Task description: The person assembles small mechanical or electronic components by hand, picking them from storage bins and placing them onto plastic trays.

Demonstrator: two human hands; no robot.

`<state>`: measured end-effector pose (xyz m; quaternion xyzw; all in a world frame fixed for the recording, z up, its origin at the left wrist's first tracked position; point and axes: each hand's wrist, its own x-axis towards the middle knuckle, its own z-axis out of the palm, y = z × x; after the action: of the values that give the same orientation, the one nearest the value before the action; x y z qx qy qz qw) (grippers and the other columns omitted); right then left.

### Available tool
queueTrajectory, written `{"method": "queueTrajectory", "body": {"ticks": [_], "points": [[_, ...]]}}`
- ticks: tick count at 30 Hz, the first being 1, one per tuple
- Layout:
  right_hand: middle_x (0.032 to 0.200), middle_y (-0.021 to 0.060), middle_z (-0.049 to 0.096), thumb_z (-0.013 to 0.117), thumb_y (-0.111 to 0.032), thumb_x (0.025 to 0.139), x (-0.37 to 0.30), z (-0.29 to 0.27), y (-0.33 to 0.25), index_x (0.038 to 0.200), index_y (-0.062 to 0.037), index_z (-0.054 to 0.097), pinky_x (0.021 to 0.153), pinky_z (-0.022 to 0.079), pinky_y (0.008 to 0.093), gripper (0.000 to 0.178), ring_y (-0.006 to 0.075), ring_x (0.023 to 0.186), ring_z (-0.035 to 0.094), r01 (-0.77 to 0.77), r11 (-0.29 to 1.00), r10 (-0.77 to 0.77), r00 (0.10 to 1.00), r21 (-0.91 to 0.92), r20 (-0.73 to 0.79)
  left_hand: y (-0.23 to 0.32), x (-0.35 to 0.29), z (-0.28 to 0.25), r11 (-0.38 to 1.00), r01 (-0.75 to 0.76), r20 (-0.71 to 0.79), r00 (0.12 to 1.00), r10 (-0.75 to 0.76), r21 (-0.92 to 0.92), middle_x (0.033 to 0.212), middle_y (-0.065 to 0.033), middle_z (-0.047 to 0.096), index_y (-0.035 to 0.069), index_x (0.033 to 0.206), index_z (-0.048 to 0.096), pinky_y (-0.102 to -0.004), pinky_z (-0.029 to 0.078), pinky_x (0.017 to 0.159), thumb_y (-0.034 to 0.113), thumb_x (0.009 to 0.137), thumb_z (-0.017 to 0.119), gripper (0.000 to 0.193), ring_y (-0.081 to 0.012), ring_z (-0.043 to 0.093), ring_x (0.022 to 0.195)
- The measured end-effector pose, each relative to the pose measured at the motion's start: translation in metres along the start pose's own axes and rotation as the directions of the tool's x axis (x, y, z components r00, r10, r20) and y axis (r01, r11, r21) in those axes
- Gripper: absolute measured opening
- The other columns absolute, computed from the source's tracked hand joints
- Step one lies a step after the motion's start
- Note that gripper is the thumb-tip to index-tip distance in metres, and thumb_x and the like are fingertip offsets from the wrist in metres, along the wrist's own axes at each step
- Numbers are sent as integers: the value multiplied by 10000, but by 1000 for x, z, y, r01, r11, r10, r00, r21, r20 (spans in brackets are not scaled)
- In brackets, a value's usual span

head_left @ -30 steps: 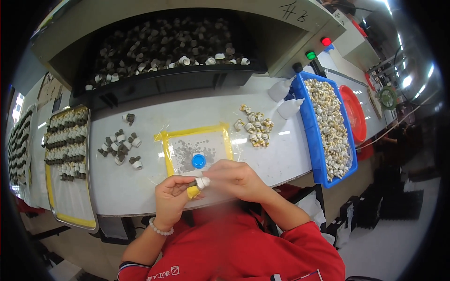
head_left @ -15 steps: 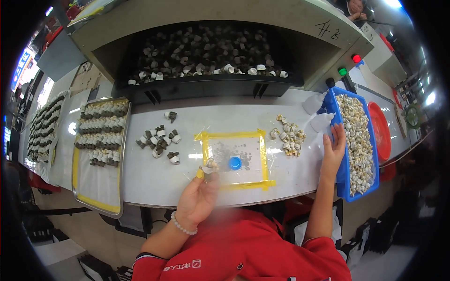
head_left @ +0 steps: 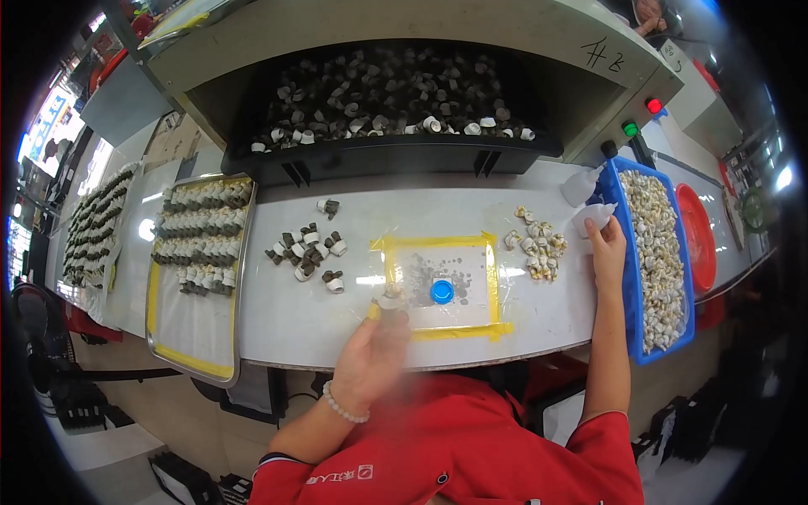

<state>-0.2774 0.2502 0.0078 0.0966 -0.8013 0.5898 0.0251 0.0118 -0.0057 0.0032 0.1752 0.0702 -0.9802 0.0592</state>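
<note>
In front of my body, my left hand (head_left: 368, 358) is closed in a pinch around a small figurine piece (head_left: 391, 300), pale on top and blurred. My right hand (head_left: 609, 257) reaches out at the right, with its fingers closed on a white squeeze bottle (head_left: 592, 218) beside the blue bin. A second squeeze bottle (head_left: 580, 185) lies just beyond it. Between my hands, a round blue cap (head_left: 442, 292) rests on a spotted sheet (head_left: 471, 295) framed with yellow tape. White-and-dark pieces (head_left: 305, 249) are heaped left of the sheet, and small cream-and-gold pieces (head_left: 541, 246) to its right.
The blue bin (head_left: 637, 337) at the right is full of cream pieces, with a red basin (head_left: 695, 240) behind it. A metal tray (head_left: 192, 341) with rows of pieces stands left. At the back, a black bin (head_left: 387, 160) of dark-and-white pieces sits under a housing.
My right hand has gone from open beside the blue bin to closed on the nearer squeeze bottle. The left hand still holds its piece. The whole view has shifted slightly.
</note>
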Motion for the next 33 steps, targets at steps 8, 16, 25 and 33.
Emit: {"method": "queueTrajectory", "body": {"ticks": [8, 16, 25, 33], "points": [[1007, 74, 581, 624, -75, 787, -6, 4, 2, 1071, 16, 520, 755, 437, 243, 316, 139, 887, 558, 97, 994, -98, 995, -57, -13, 5, -5, -5, 1000, 8, 57, 998, -10, 26, 1069, -70, 561, 31, 1148, 488, -247, 475, 712, 131, 913, 448, 258, -171, 550, 872], [1186, 127, 502, 621, -22, 726, -101, 19, -55, 1177, -19, 490, 885, 396, 347, 470, 239, 1061, 504, 453, 890, -423, 858, -43, 290, -12, -6, -1, 981, 131, -3, 991, -132, 141, 1100, -67, 550, 44, 1184, 452, -289, 471, 746, 166, 917, 447, 294, -181, 540, 920], [890, 113, 621, 662, 16, 687, -125, 63, -98, 982, -8, 629, 707, 462, 294, 298, 240, 810, 595, 395, 913, -307, 490, 107, 816, -40, -4, 22, 838, 278, -239, 954, -182, 470, 918, -145, 592, 29, 1106, 466, -277, 492, 627, 244, 936, 404, 282, -217, 597, 763], [842, 81, 614, 643, -24, 705, -146, 61, -76, 925, -30, 631, 663, 463, 291, 221, 214, 763, 582, 326, 942, -280, 632, 80, 722, -45, -2, 19, 576, -1, -3, 1000, 6, 818, 921, -167, 606, -21, 1112, 465, -268, 505, 588, 139, 896, 491, 270, -229, 618, 686]]}}
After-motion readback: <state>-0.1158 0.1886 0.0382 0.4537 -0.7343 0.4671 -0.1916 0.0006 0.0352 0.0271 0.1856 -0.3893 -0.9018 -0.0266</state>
